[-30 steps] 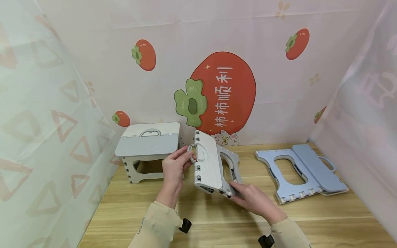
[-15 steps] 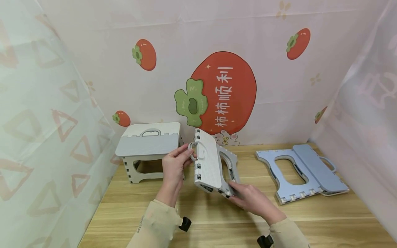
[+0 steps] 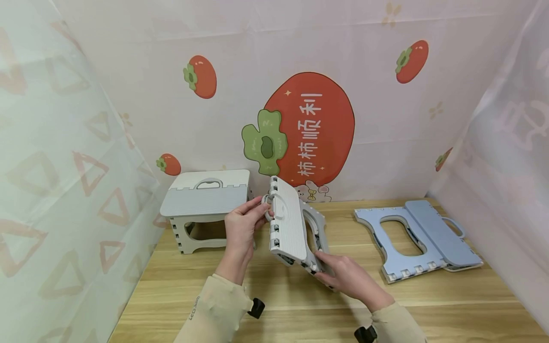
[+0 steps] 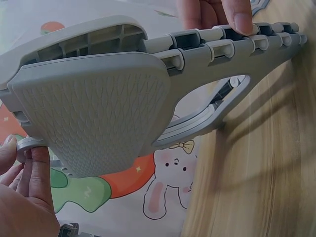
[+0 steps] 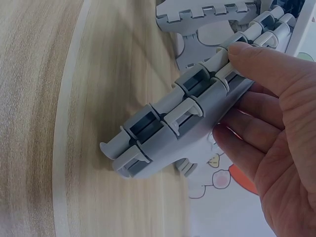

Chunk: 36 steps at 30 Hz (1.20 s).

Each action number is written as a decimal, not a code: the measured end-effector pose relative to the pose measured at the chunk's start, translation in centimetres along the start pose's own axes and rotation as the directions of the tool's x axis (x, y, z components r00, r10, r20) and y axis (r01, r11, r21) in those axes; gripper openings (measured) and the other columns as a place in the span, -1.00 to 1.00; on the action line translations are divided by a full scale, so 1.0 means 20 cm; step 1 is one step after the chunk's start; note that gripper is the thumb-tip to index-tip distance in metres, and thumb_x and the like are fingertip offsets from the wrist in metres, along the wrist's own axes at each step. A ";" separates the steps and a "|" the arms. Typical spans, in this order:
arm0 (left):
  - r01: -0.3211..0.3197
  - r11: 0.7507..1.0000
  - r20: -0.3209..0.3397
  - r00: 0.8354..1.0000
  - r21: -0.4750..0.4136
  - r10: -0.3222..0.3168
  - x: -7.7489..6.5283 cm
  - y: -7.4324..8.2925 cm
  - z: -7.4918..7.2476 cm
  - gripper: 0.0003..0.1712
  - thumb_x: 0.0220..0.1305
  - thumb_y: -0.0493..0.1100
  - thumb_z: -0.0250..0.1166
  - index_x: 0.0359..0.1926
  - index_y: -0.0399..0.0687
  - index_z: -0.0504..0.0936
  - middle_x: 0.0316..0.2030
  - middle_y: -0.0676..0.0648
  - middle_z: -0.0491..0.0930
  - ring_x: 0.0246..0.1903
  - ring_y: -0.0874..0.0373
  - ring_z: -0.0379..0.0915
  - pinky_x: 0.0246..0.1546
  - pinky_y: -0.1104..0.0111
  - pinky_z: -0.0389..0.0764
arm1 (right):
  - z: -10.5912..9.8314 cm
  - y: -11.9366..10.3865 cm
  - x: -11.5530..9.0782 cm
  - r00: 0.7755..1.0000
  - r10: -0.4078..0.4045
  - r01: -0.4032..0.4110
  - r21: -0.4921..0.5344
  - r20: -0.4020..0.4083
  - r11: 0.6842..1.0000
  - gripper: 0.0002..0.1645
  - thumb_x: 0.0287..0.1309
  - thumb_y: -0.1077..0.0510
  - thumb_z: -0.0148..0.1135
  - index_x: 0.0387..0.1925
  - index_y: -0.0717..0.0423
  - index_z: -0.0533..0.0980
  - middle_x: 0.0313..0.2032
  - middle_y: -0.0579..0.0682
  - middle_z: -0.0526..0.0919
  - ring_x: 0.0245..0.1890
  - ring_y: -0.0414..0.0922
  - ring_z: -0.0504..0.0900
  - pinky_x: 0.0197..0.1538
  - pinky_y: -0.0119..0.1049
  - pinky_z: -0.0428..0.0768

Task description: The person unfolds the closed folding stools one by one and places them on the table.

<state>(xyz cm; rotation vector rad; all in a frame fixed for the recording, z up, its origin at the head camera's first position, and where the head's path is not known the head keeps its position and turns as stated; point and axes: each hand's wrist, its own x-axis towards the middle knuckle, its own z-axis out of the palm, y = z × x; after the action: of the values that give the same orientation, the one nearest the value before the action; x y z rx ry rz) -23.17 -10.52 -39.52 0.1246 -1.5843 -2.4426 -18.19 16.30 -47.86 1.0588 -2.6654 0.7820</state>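
Note:
A white and grey folding stool [image 3: 289,221], partly folded, is tilted up over the middle of the table. My left hand [image 3: 242,226] grips its loop handle [image 4: 30,143] with fingers curled through it. Lower down, my right hand [image 3: 349,278] holds the hinged edge of the stool's leg panel [image 5: 180,111], thumb on one side and fingers on the other. In the left wrist view, the textured seat half [image 4: 98,106] hangs folded down beside the leg panel. The far end of the leg panel comes down close to the wood.
An unfolded white and grey stool [image 3: 203,202] stands at the back left. Flat on the right lies a blue folding stool [image 3: 407,259]. Behind the wooden table [image 3: 274,319] hangs a printed cloth backdrop [image 3: 141,109], with more cloth at both sides.
The upper edge of the held stool has risen slightly, and its leg panel has swung a little toward the seat. My left hand has shifted slightly upward with the handle.

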 end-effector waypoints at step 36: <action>-0.023 1.000 0.084 0.996 0.002 0.023 0.00 0.08 0.11 -0.59 0.12 -0.37 0.53 0.02 -0.41 0.72 -0.19 -0.25 0.77 -0.41 0.08 0.76 -0.19 0.22 0.79 | 0.01 -0.02 0.02 1.000 0.017 -0.018 0.073 0.006 0.997 -0.39 0.28 0.11 0.42 0.26 0.33 0.51 0.03 0.27 0.72 -0.02 0.11 0.76 -0.02 -0.08 0.76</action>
<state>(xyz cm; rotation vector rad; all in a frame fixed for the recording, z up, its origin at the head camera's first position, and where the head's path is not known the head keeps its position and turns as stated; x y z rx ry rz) -23.44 -9.22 -37.15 0.0037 -1.6143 -2.4582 -18.19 15.77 -47.86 1.0572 -2.6732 0.8872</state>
